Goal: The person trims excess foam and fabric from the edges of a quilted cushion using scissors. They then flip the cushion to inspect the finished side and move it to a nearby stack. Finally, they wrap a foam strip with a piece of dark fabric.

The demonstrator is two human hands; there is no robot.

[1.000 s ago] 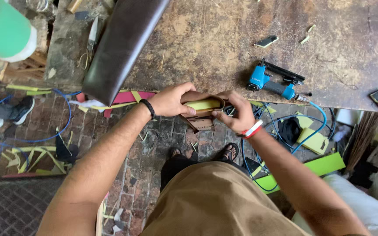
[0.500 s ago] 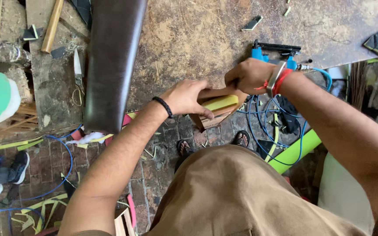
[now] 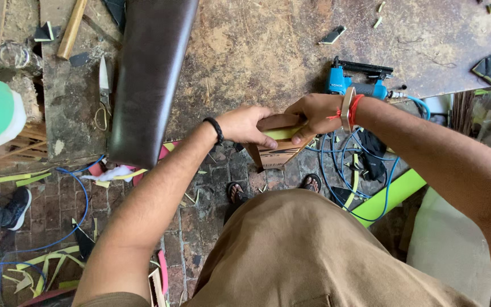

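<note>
You are gripping a small wooden piece (image 3: 279, 142) faced with a yellow-green foam strip (image 3: 282, 133) at the workbench (image 3: 268, 51) edge, your left hand (image 3: 245, 125) curled closed on its nine o'clock end and your right hand (image 3: 313, 113) pressing fingers down on its three o'clock end. It is looking light and stiff in the wood but soft along the foam, so the bare wooden ends seem the firmer hold. A blue pneumatic stapler (image 3: 356, 85) is lying just beyond at one o'clock, a dark brown leatherette cushion (image 3: 149, 74) at ten o'clock.

My hands grip a matt brown cardboard piece (image 3: 277, 149); the long dark-brown leather cushion (image 3: 152, 79) looks smooth and glossy, and the worn wooden workbench (image 3: 268, 51) looks rough.
</note>
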